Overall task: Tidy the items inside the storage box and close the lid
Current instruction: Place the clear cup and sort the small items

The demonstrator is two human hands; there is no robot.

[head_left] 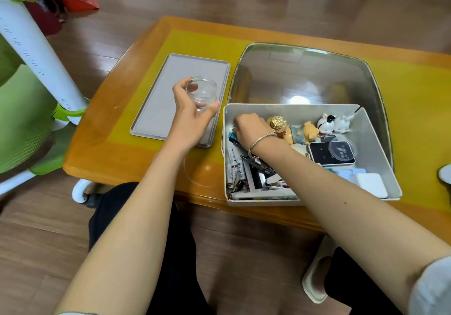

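Head view: my left hand (192,109) curls its fingers around the clear jar (201,92) over the tray (156,109), ready for small bits. My right hand (249,127) reaches into the storage box's (371,134) far-left corner, its fingers tucked under, grip unclear.

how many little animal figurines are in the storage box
3: an orange pig figurine lying mid-box, and two small white animal figurines at the far right corner. Others may be hidden under the right hand.

Before you: white storage box (290,111); grey tray (156,109) at left; yellow mat (415,90) on orange-brown table (102,129); gold-capped figurine (277,122).
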